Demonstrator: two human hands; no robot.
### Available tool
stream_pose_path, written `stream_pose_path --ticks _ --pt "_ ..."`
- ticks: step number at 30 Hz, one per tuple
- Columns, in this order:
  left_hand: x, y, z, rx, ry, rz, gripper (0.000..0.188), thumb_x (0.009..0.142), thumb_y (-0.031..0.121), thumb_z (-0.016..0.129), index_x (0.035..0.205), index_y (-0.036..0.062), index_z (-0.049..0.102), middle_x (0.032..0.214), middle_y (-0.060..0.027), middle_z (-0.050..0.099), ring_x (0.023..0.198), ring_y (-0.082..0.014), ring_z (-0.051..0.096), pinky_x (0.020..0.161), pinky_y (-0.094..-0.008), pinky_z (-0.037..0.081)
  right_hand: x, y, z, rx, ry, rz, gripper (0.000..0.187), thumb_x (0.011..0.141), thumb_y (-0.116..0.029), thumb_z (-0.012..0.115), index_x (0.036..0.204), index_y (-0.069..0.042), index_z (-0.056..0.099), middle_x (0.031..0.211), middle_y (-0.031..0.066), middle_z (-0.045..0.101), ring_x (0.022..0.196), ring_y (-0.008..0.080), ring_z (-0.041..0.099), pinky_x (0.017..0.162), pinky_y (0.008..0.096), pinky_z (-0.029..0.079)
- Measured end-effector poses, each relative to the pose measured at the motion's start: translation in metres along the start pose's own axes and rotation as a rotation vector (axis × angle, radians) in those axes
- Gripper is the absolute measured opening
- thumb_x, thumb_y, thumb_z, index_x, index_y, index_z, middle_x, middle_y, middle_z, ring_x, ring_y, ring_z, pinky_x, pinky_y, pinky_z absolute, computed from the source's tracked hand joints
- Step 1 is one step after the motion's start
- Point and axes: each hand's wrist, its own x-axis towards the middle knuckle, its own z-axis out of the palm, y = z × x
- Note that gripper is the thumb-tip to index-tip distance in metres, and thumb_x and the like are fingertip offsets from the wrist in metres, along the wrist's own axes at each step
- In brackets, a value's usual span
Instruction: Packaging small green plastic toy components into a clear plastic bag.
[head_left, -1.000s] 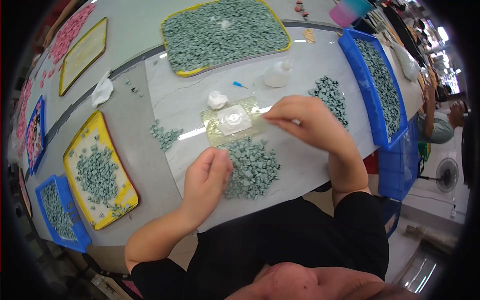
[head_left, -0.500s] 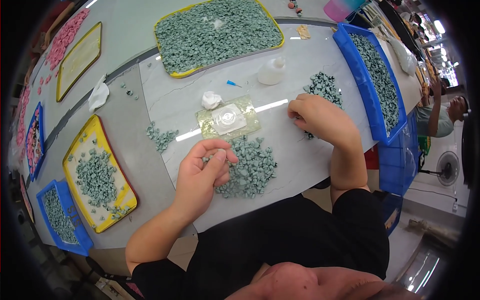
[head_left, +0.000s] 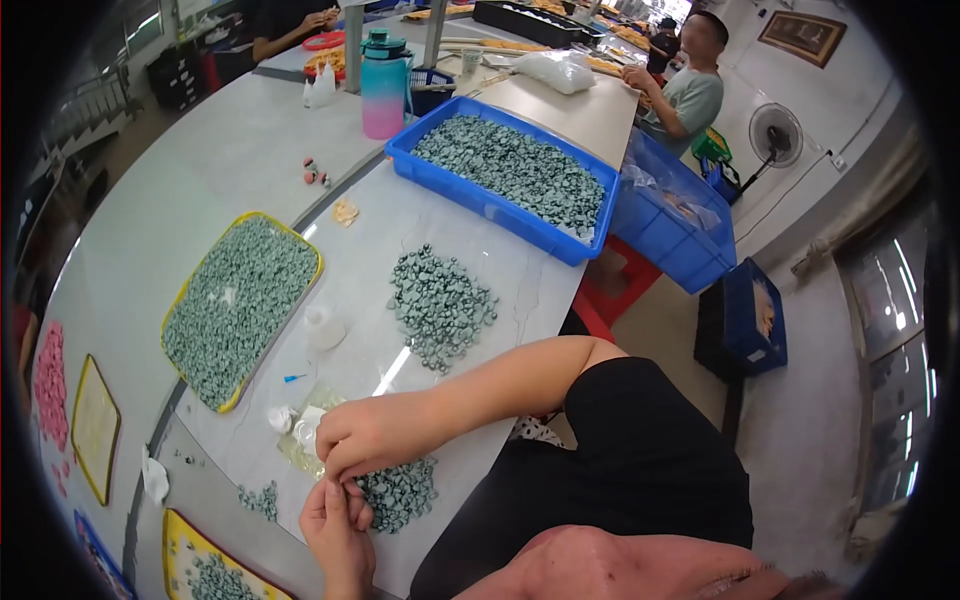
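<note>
My left hand [head_left: 336,520] and my right hand [head_left: 378,433] meet fingertip to fingertip. Both are closed in a pinch; anything between the fingers is too small or hidden to make out. Under and beside them lies a pile of small grey-green pieces [head_left: 403,497], partly covered by my right hand. A clear yellowish sheet [head_left: 297,455] with a white pad sits just beyond, partly behind my right hand, and a crumpled white tissue [head_left: 281,418] lies at its edge. Farther off is a second pile of dark-edged green pieces [head_left: 440,305].
A yellow-rimmed tray [head_left: 318,268] of green pieces stands at left, a blue bin [head_left: 500,215] of them at the back. Nearby are a white squeeze bottle [head_left: 325,328], a blue needle tip [head_left: 294,378] and a blue-pink drinking bottle [head_left: 384,90]. Another person [head_left: 690,95] stands far right.
The view has swung to the right. My right hand has left the right-hand pile and come over to my left hand, so that their fingers now meet.
</note>
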Motion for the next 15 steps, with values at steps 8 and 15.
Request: stream_pose_path --ticks 8,15 --pt "-0.01 0.0 0.023 0.046 0.09 0.108 0.02 0.093 0.015 0.049 0.094 -0.0039 0.054 0.073 -0.0034 0.052 0.049 -0.0039 0.034 0.042 -0.0182 0.027 -0.012 -0.015 -0.003 -0.093 0.082 0.015 0.01 0.074 -0.011 0.065 0.08 -0.004 0.061 0.081 0.0099 0.056 0.079 0.0285 0.056 0.069 0.0361 0.046" --pt "-0.015 0.003 0.018 0.12 0.13 0.078 0.019 0.091 0.012 0.051 0.096 -0.0048 0.055 0.072 -0.0024 0.051 0.049 -0.0036 0.034 0.042 -0.018 0.027 -0.02 -0.011 0.002 -0.131 -0.002 -0.05 0.015 0.076 -0.011 0.064 0.089 -0.003 0.064 0.085 0.0098 0.058 0.079 0.0267 0.057 0.068 0.0338 0.047"
